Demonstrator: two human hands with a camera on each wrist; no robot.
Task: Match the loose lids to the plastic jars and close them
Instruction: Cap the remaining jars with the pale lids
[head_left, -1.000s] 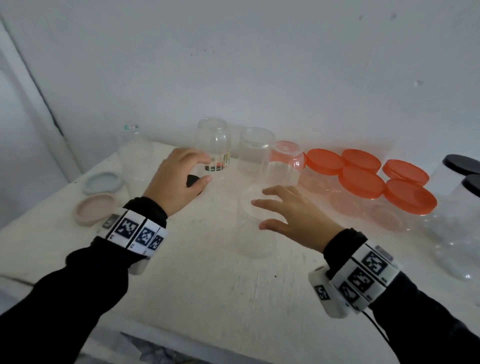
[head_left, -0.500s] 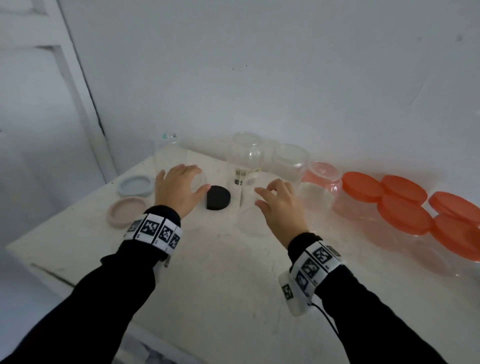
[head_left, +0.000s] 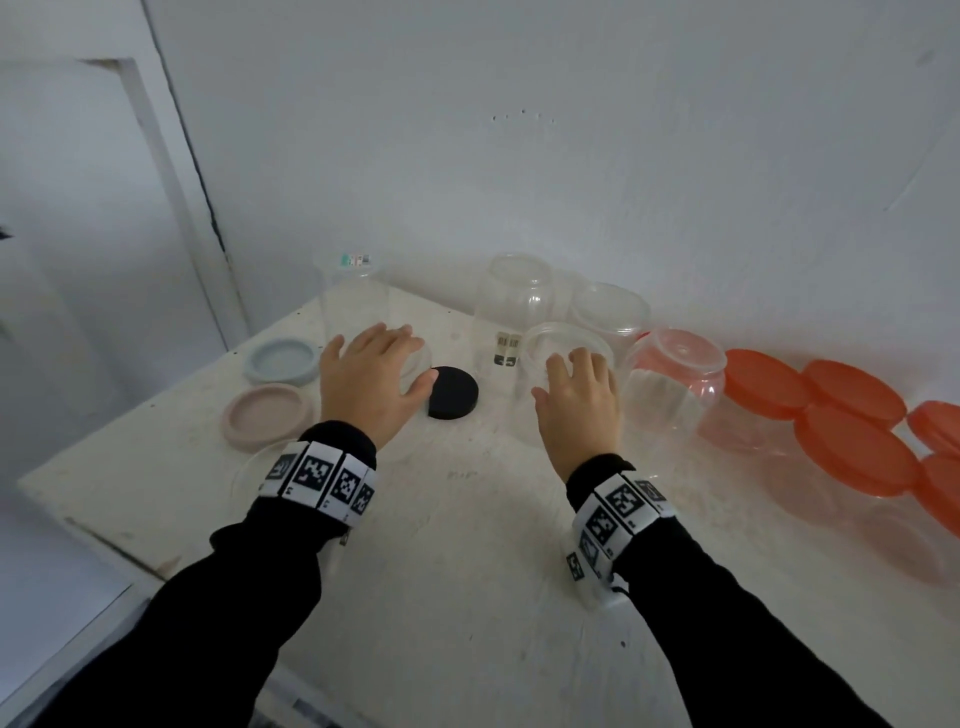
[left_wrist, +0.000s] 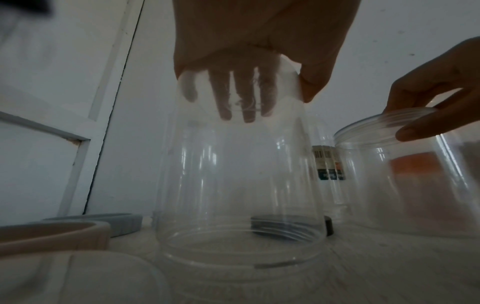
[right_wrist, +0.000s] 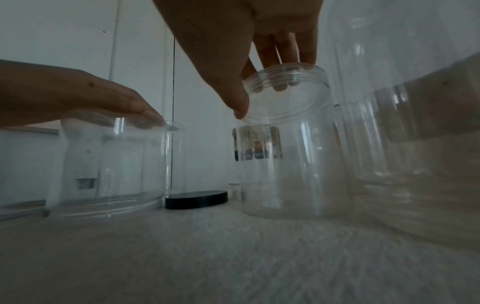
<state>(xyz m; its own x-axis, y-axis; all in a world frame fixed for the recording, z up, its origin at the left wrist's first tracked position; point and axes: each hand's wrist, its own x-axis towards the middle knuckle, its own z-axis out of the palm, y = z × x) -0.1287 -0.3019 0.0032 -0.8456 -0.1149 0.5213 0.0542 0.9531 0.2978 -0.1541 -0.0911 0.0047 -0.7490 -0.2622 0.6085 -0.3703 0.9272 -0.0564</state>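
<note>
My left hand grips an upside-down clear jar from above, palm and fingers over its base, thumb down its side. The jar's threaded mouth sits on the table. My right hand pinches the rim of an upright open clear jar, fingers inside and thumb outside. A black lid lies flat on the table between the two jars.
A grey-blue lid and a pink lid lie at the left, near the table's edge. Several clear jars stand along the wall. Orange-lidded jars crowd the right side.
My left hand moved left from the black lid onto the upside-down jar. My right hand dropped from hovering to take the open jar's rim. The view shifted left.
</note>
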